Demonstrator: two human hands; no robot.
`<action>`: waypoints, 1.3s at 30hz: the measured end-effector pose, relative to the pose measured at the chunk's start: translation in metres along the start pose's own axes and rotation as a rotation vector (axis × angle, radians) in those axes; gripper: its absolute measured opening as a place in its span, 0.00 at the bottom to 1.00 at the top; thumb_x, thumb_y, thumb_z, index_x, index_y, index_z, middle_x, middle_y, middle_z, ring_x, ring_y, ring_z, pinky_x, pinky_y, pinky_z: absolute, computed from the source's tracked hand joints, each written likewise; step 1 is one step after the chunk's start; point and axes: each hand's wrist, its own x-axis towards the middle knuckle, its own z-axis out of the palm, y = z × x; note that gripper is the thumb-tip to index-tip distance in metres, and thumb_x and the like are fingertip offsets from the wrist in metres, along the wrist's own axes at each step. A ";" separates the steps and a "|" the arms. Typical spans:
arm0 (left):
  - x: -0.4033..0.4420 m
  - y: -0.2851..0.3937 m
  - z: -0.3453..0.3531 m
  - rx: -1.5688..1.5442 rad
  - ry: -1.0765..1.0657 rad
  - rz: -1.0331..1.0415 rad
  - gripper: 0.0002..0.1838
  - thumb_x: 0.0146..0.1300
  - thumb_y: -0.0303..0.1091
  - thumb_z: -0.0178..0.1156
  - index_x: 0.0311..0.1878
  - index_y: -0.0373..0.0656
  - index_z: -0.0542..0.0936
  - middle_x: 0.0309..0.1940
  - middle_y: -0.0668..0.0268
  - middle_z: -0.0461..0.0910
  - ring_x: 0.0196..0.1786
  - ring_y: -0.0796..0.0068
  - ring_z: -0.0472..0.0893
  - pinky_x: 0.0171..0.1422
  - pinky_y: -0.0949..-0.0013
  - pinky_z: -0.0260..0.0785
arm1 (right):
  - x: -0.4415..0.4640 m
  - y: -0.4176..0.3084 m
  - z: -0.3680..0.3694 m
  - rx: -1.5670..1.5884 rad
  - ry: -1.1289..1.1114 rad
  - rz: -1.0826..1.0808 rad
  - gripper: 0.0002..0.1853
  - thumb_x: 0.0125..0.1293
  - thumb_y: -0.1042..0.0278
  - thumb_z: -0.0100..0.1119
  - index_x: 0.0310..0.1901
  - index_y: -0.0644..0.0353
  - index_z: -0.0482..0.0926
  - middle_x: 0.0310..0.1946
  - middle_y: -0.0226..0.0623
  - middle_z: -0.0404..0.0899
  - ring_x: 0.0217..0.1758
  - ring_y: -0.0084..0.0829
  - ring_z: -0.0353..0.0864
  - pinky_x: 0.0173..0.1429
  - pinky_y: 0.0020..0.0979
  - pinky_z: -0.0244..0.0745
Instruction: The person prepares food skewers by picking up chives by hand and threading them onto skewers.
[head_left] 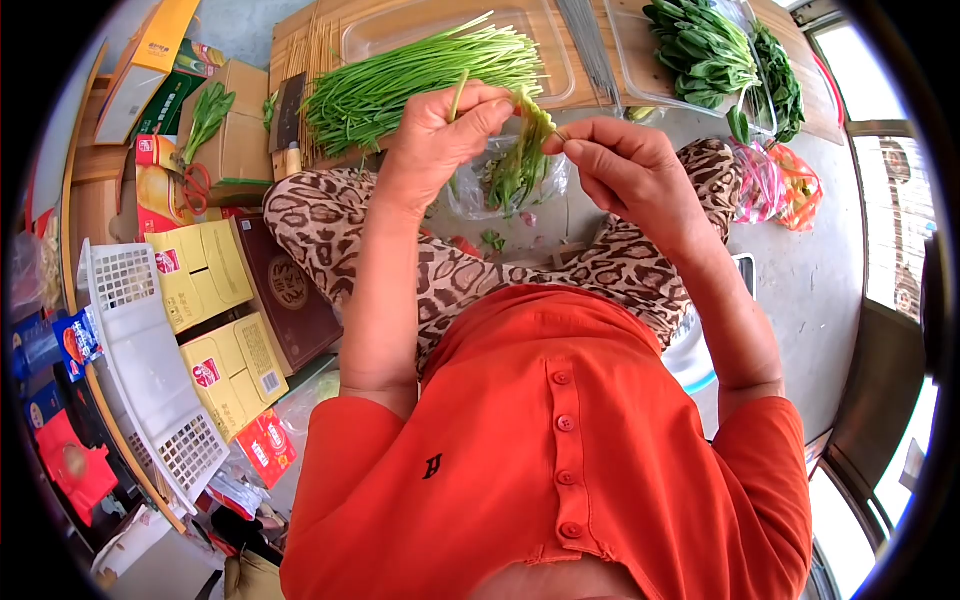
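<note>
Just past twelve o'clock: a bunch of greens (533,128) held up above a clear plastic bag (466,203)

Between eight and nine o'clock, a white plastic basket (150,350) stands beside two yellow cartons (200,270), with a dark brown box (285,290) just to their right. Toward ten, red-handled scissors (197,188) sit below a leafy green stalk (210,118), which lies near a cardboard box (240,120). Between ten and eleven rests a cleaver (288,110), its wooden handle toward the person; near eleven, bamboo skewers (300,45) lie beside long thin green stems (420,85) heaped in a clear tray.

At half past eleven, the left hand (445,135) has its fingers curled in, thumb and forefinger pinching the bunch near its stem end; a pale stalk (458,95) pokes up from the fist. The bunch's leaves hang down between the two hands. At half past one, the right hand (620,165) has thumb and forefinger pressed together on a thin dark sliver that meets the bunch, too small to identify.

Near one, beyond the hands, lie thin grey rods (588,50). Farther out at half past one, broad-leaved greens (700,60) fill a second tray; toward two are a pink bag (757,180) and an orange bag (798,188).
</note>
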 end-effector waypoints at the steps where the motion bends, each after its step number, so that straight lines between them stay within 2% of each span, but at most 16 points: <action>1: 0.000 -0.001 -0.001 0.000 0.000 0.000 0.11 0.66 0.33 0.59 0.43 0.35 0.82 0.21 0.77 0.69 0.21 0.91 0.63 0.23 0.84 0.53 | 0.004 0.006 0.001 -0.021 0.015 -0.073 0.12 0.71 0.65 0.49 0.46 0.62 0.80 0.13 0.18 0.62 0.14 0.09 0.54 0.18 0.16 0.46; 3: 0.001 -0.002 -0.002 0.030 0.000 0.020 0.10 0.67 0.31 0.57 0.44 0.33 0.80 0.28 0.72 0.73 0.23 0.88 0.65 0.25 0.83 0.57 | 0.004 0.006 0.000 -0.043 0.039 -0.148 0.12 0.71 0.64 0.49 0.46 0.62 0.80 0.13 0.18 0.61 0.14 0.09 0.54 0.18 0.16 0.46; 5: 0.004 -0.009 0.003 0.025 0.018 0.085 0.11 0.67 0.32 0.57 0.45 0.34 0.80 0.26 0.73 0.72 0.23 0.87 0.66 0.26 0.81 0.59 | 0.001 -0.001 -0.002 0.016 0.032 -0.039 0.13 0.72 0.63 0.49 0.46 0.61 0.80 0.13 0.18 0.61 0.14 0.09 0.54 0.18 0.15 0.46; 7: 0.009 -0.016 0.002 0.028 0.032 0.151 0.11 0.67 0.33 0.56 0.45 0.35 0.81 0.23 0.74 0.71 0.23 0.87 0.67 0.28 0.80 0.60 | 0.003 -0.002 -0.007 0.026 0.029 -0.027 0.13 0.72 0.63 0.49 0.46 0.61 0.80 0.13 0.18 0.61 0.13 0.09 0.54 0.18 0.15 0.46; 9: 0.015 -0.022 0.000 0.284 0.192 0.389 0.12 0.69 0.35 0.54 0.44 0.36 0.81 0.24 0.74 0.71 0.24 0.86 0.68 0.29 0.80 0.61 | 0.003 -0.001 -0.010 0.039 0.037 -0.016 0.13 0.72 0.63 0.49 0.46 0.61 0.80 0.13 0.18 0.62 0.13 0.09 0.54 0.17 0.15 0.46; 10: 0.011 -0.018 -0.005 0.264 0.225 0.211 0.14 0.70 0.39 0.53 0.47 0.38 0.80 0.24 0.75 0.70 0.25 0.87 0.66 0.28 0.80 0.58 | 0.004 0.002 -0.010 0.052 0.044 -0.009 0.13 0.72 0.63 0.49 0.46 0.61 0.79 0.13 0.18 0.62 0.13 0.09 0.54 0.17 0.15 0.46; 13: 0.011 -0.016 -0.009 0.173 0.249 0.124 0.19 0.69 0.45 0.54 0.52 0.39 0.77 0.24 0.77 0.68 0.24 0.88 0.62 0.27 0.79 0.55 | 0.005 0.007 -0.012 0.063 0.052 0.003 0.13 0.72 0.63 0.49 0.46 0.61 0.79 0.13 0.18 0.62 0.13 0.09 0.54 0.17 0.15 0.46; 14: 0.009 -0.012 -0.007 0.118 0.220 0.116 0.25 0.67 0.51 0.54 0.57 0.41 0.74 0.24 0.77 0.68 0.24 0.89 0.60 0.26 0.79 0.52 | 0.005 0.008 -0.013 0.061 0.054 0.008 0.13 0.72 0.63 0.49 0.46 0.61 0.79 0.13 0.18 0.62 0.13 0.09 0.54 0.17 0.15 0.46; 15: 0.009 -0.008 -0.006 0.121 0.224 0.116 0.25 0.67 0.51 0.54 0.57 0.41 0.74 0.24 0.77 0.68 0.24 0.89 0.60 0.26 0.79 0.52 | 0.005 0.008 -0.013 0.063 0.049 0.008 0.13 0.72 0.63 0.49 0.46 0.61 0.79 0.13 0.18 0.62 0.13 0.09 0.54 0.17 0.15 0.46; 17: 0.011 -0.004 -0.004 -0.284 0.093 0.124 0.27 0.67 0.55 0.52 0.57 0.41 0.73 0.26 0.75 0.69 0.23 0.87 0.60 0.26 0.80 0.51 | 0.005 0.008 -0.014 0.063 0.059 0.018 0.13 0.72 0.63 0.49 0.47 0.62 0.79 0.13 0.18 0.62 0.13 0.09 0.54 0.16 0.15 0.46; 18: 0.011 -0.005 -0.003 -0.262 0.100 0.150 0.23 0.70 0.51 0.49 0.54 0.41 0.73 0.28 0.73 0.71 0.23 0.87 0.61 0.26 0.80 0.51 | 0.005 0.008 -0.013 0.062 0.058 0.017 0.13 0.72 0.63 0.49 0.47 0.62 0.79 0.13 0.18 0.62 0.13 0.09 0.54 0.16 0.15 0.46; 21: 0.015 -0.014 -0.003 -0.197 0.145 0.182 0.18 0.73 0.46 0.46 0.50 0.40 0.74 0.29 0.72 0.74 0.23 0.87 0.62 0.26 0.81 0.52 | 0.004 0.007 -0.012 0.066 0.064 0.020 0.13 0.72 0.63 0.49 0.47 0.62 0.79 0.13 0.18 0.62 0.13 0.09 0.53 0.16 0.15 0.46; 22: 0.015 -0.013 -0.002 -0.277 0.162 0.172 0.13 0.72 0.39 0.49 0.46 0.40 0.75 0.30 0.71 0.76 0.23 0.87 0.64 0.27 0.82 0.54 | 0.004 0.007 -0.012 0.063 0.059 0.011 0.13 0.71 0.63 0.49 0.47 0.62 0.79 0.13 0.18 0.62 0.13 0.09 0.53 0.16 0.15 0.46; 25: 0.017 -0.016 0.002 -0.273 0.231 0.170 0.09 0.69 0.35 0.54 0.44 0.40 0.77 0.28 0.72 0.75 0.23 0.88 0.66 0.26 0.82 0.56 | 0.003 0.006 -0.010 0.055 0.053 -0.012 0.13 0.71 0.63 0.49 0.47 0.61 0.79 0.13 0.18 0.62 0.13 0.09 0.54 0.17 0.15 0.46; 29: 0.014 -0.012 0.003 -0.182 0.239 0.109 0.08 0.68 0.32 0.55 0.44 0.39 0.78 0.30 0.71 0.76 0.24 0.86 0.67 0.27 0.80 0.58 | 0.001 0.001 -0.006 0.035 0.045 -0.034 0.12 0.71 0.63 0.50 0.46 0.60 0.80 0.14 0.18 0.63 0.14 0.09 0.55 0.18 0.15 0.47; 39: 0.015 -0.011 0.008 -0.395 0.258 0.089 0.09 0.64 0.32 0.60 0.43 0.37 0.79 0.29 0.71 0.77 0.21 0.86 0.68 0.22 0.81 0.57 | 0.002 -0.001 -0.002 0.038 0.051 -0.045 0.12 0.71 0.64 0.50 0.45 0.60 0.80 0.14 0.18 0.62 0.16 0.09 0.56 0.19 0.15 0.47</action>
